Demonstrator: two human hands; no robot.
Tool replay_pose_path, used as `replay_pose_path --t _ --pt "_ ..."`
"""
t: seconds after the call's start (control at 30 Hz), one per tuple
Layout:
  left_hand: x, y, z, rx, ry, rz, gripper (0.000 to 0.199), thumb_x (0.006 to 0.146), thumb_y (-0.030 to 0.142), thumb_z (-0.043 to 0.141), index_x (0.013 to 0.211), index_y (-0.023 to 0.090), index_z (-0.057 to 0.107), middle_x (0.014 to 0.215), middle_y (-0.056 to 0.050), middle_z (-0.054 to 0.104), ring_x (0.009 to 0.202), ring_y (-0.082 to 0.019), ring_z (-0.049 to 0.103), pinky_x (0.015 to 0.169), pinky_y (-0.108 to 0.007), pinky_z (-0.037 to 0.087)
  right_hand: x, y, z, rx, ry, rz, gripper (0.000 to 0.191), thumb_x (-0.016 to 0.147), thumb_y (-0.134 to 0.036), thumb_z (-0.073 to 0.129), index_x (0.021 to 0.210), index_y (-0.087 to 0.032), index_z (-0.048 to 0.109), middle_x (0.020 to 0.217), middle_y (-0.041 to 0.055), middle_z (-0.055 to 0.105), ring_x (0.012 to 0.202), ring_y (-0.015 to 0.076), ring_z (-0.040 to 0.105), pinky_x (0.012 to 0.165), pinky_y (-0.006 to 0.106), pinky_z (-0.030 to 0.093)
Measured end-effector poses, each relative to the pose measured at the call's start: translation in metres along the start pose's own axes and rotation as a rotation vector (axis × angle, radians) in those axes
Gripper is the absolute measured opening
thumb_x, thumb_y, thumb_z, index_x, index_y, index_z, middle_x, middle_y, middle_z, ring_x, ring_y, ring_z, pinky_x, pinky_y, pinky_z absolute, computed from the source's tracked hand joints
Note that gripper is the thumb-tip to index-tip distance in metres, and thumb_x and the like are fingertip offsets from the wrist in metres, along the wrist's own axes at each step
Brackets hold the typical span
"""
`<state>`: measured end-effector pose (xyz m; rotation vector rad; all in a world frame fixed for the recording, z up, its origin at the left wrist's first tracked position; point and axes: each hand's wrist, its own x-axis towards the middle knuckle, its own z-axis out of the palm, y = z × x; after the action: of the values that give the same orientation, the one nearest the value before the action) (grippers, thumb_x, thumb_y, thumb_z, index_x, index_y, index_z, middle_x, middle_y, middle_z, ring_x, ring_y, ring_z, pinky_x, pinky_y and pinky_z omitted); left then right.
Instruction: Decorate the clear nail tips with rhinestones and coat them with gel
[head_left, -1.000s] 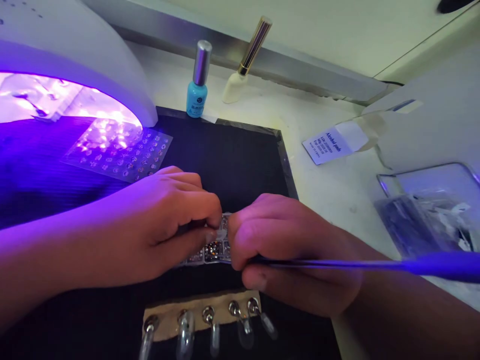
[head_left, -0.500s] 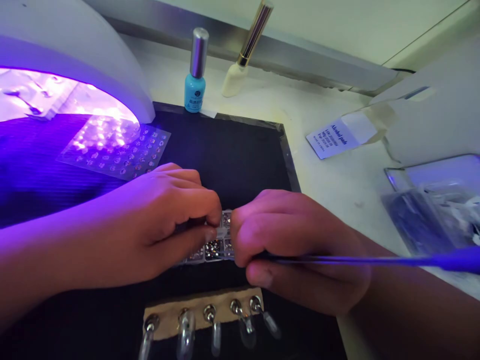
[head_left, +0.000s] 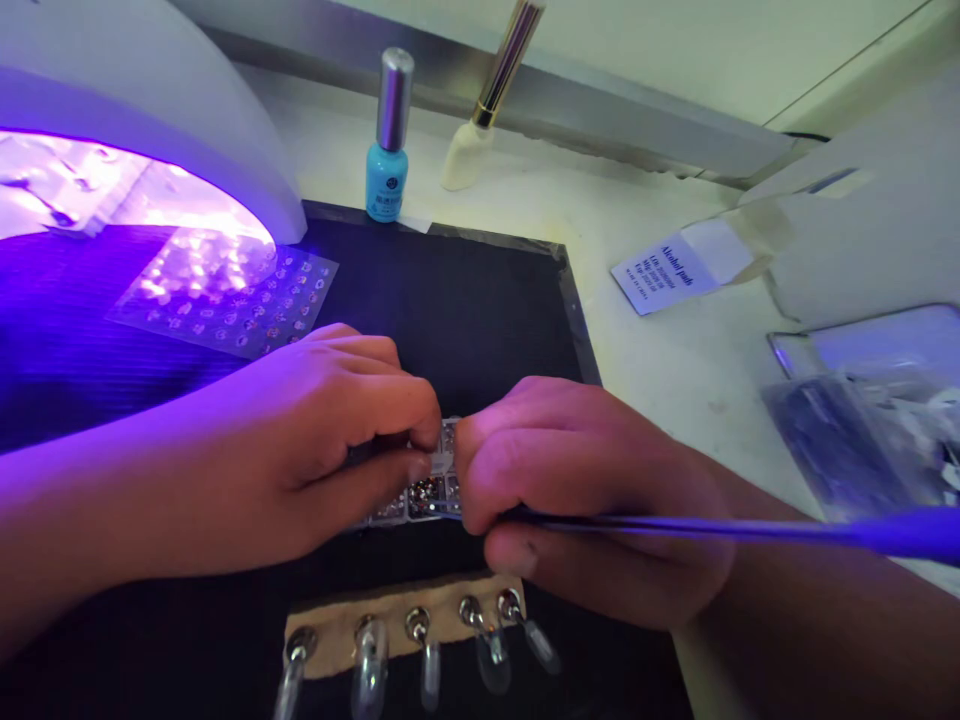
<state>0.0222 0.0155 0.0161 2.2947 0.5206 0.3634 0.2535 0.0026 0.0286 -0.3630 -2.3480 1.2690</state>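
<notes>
A clear compartment box of rhinestones [head_left: 427, 493] lies on the black mat between my hands, which cover much of it. My left hand [head_left: 337, 440] is closed at its far side, thumb and index finger pinching a small translucent lid flap of the box. Between the thumb and fingers of my right hand [head_left: 577, 480] are thin tweezers [head_left: 675, 527], their purple end pointing right. The tweezers' tips reach into an uncovered compartment with shiny stones. Nearer me, several clear nail tips [head_left: 371, 670] stand on round metal holders along a tan strip [head_left: 337, 640].
A lit UV nail lamp [head_left: 247, 130] arches at the left, over part of a gem sticker sheet [head_left: 262, 300]. Behind the mat [head_left: 487, 300] stand a blue bottle [head_left: 386, 180] and a cream bottle [head_left: 466, 155]. An alcohol pad packet [head_left: 660, 275] and a plastic tray [head_left: 892, 350] are at right.
The tweezers' tips have come further left into the stone compartment as my right hand shifted slightly left. My left hand keeps its pinch on the lid flap.
</notes>
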Motion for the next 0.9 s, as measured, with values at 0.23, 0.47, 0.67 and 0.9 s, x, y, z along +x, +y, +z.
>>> replay_pose_path --t 0.23,0.47,0.67,0.9 --pt "0.001 -0.001 0.000 0.008 -0.004 0.000 0.020 0.104 0.017 0.046 0.093 0.020 0.062 0.082 0.004 0.066 0.082 -0.014 0.058 0.082 -0.029 0.039 -0.001 -0.007 0.001 -0.048 -0.004 0.063 0.024 0.101 -0.017 0.053 0.077 -0.018 0.051 0.072 -0.0012 0.055 0.071 0.0102 0.053 0.067 0.020 0.045" --pt "-0.003 0.000 0.000 0.012 0.008 0.014 0.019 0.104 0.017 0.047 0.092 0.020 0.061 0.079 0.004 0.064 0.081 -0.013 0.057 0.081 -0.029 0.038 -0.003 -0.015 0.003 -0.083 0.032 0.144 0.021 0.102 -0.015 0.052 0.081 -0.018 0.052 0.077 -0.0013 0.054 0.074 0.0096 0.053 0.072 0.021 0.045" --pt "-0.002 -0.001 -0.002 0.017 -0.005 0.002 0.019 0.104 0.017 0.047 0.094 0.020 0.063 0.082 0.004 0.066 0.082 -0.014 0.058 0.081 -0.029 0.039 -0.001 -0.010 0.001 -0.018 -0.028 0.092 0.024 0.102 -0.017 0.049 0.079 -0.019 0.050 0.074 -0.0004 0.054 0.072 0.0110 0.052 0.067 0.021 0.044" --pt "0.001 -0.001 -0.001 0.024 -0.003 0.005 0.021 0.104 0.018 0.046 0.093 0.020 0.063 0.082 0.003 0.065 0.082 -0.014 0.058 0.081 -0.028 0.039 -0.002 -0.013 0.004 0.020 0.002 0.160 0.027 0.103 -0.020 0.048 0.076 -0.020 0.047 0.073 -0.0013 0.049 0.070 0.0114 0.048 0.065 0.024 0.042"
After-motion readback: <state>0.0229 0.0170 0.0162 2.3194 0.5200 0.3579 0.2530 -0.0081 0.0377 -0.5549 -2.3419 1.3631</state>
